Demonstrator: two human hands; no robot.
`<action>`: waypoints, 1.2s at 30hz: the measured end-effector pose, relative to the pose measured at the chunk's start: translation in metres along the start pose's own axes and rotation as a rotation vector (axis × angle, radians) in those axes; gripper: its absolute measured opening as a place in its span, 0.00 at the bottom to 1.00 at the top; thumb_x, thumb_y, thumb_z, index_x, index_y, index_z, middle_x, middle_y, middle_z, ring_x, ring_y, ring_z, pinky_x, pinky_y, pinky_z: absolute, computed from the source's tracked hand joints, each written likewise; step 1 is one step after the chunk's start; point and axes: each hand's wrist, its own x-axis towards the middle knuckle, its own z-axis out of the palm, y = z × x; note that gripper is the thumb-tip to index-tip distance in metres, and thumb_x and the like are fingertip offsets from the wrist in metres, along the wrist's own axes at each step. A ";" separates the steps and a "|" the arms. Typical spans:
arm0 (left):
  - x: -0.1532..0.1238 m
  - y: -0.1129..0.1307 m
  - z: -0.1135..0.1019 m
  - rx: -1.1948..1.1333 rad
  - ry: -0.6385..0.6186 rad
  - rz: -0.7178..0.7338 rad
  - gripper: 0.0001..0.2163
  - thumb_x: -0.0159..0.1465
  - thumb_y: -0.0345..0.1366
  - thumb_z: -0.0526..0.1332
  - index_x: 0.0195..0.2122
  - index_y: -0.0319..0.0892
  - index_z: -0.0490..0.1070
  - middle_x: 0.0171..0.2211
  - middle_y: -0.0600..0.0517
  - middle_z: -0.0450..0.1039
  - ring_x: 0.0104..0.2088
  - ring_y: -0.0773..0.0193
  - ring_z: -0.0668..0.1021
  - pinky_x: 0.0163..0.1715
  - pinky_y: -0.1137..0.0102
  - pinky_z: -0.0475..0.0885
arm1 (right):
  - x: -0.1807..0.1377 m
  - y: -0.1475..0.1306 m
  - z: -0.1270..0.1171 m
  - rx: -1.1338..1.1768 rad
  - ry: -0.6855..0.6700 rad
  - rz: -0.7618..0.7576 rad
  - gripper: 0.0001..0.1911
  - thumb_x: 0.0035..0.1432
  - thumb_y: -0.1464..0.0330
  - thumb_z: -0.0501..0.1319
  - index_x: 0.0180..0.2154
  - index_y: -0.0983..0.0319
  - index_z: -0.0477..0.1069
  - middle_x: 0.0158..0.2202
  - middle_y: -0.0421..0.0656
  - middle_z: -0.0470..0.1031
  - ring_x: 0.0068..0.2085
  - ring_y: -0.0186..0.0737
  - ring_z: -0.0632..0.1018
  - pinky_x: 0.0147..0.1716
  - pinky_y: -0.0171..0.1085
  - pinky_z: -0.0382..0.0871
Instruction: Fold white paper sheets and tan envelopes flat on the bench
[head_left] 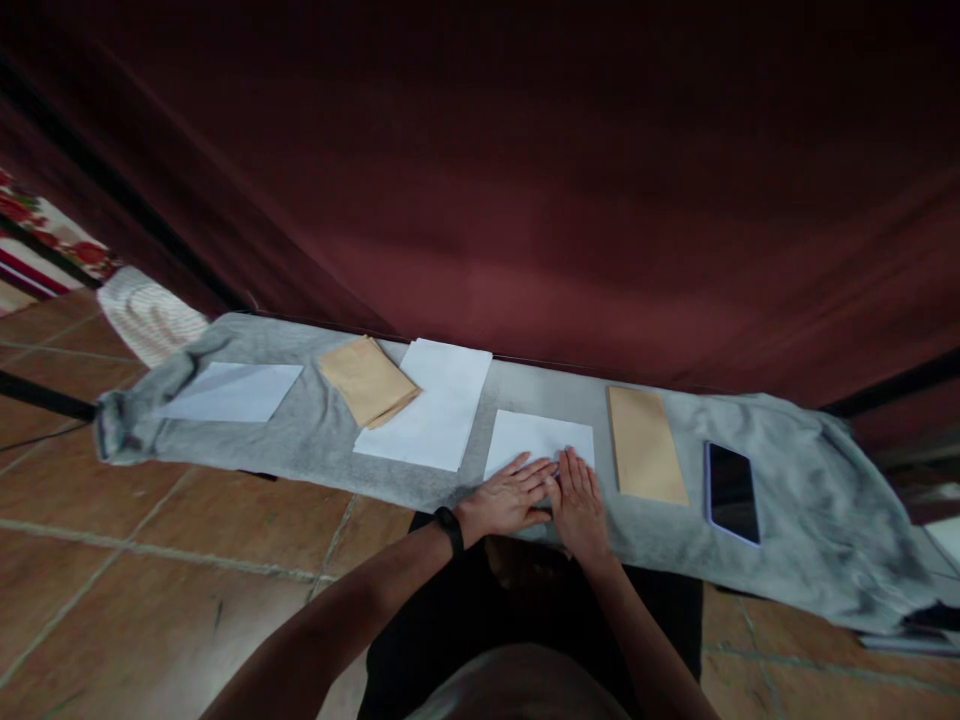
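Both palms rest flat on a white sheet of paper (529, 432) that lies in front of me on the grey cloth. My left hand (512, 497), with a black band on its wrist, has its fingers stretched out to the right. Beside it, my right hand (579, 502) points away from me, its fingers straight and pressing on the sheet. The hands touch or nearly touch at the thumbs. They cover the sheet's near edge, so I cannot tell whether it is folded. Neither hand grips anything.
On the narrow cloth-covered surface (450, 490) lie a stack of white paper (442, 400), brown envelopes (366, 380) overlapping it, another white sheet (234, 392) far left, a brown envelope stack (646, 445) and a phone (732, 492) to the right. A dark red curtain (480, 220) hangs behind.
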 end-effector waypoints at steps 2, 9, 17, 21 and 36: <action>-0.002 0.000 0.000 0.001 0.006 -0.032 0.27 0.71 0.50 0.53 0.67 0.41 0.58 0.70 0.44 0.55 0.71 0.59 0.55 0.71 0.59 0.45 | 0.000 0.001 -0.001 -0.019 -0.003 0.035 0.31 0.73 0.60 0.42 0.69 0.71 0.53 0.70 0.58 0.54 0.69 0.53 0.59 0.66 0.54 0.54; -0.008 -0.002 0.005 0.028 0.054 -0.239 0.30 0.73 0.50 0.47 0.70 0.36 0.52 0.71 0.40 0.52 0.71 0.57 0.54 0.70 0.56 0.48 | -0.003 0.006 -0.001 -0.038 0.051 0.118 0.33 0.73 0.58 0.44 0.69 0.72 0.51 0.69 0.59 0.57 0.68 0.55 0.62 0.65 0.53 0.56; -0.019 -0.008 0.019 0.124 0.195 -0.558 0.28 0.73 0.45 0.46 0.69 0.31 0.54 0.69 0.35 0.55 0.70 0.51 0.58 0.68 0.52 0.56 | -0.013 0.013 0.001 -0.028 0.079 0.214 0.33 0.72 0.58 0.47 0.69 0.72 0.52 0.68 0.60 0.59 0.67 0.55 0.64 0.64 0.53 0.59; -0.007 -0.016 0.019 0.123 0.217 -0.634 0.27 0.73 0.42 0.46 0.69 0.31 0.55 0.69 0.36 0.55 0.70 0.49 0.58 0.68 0.50 0.55 | 0.000 0.010 0.001 0.015 0.060 0.248 0.29 0.72 0.62 0.47 0.67 0.72 0.56 0.68 0.59 0.60 0.67 0.54 0.63 0.64 0.53 0.59; 0.046 -0.035 0.019 0.140 0.056 -0.654 0.27 0.73 0.40 0.43 0.69 0.31 0.55 0.70 0.40 0.53 0.71 0.54 0.55 0.70 0.54 0.49 | 0.059 0.013 0.020 -0.007 0.030 0.192 0.27 0.72 0.62 0.49 0.67 0.69 0.60 0.69 0.55 0.59 0.68 0.51 0.62 0.67 0.51 0.53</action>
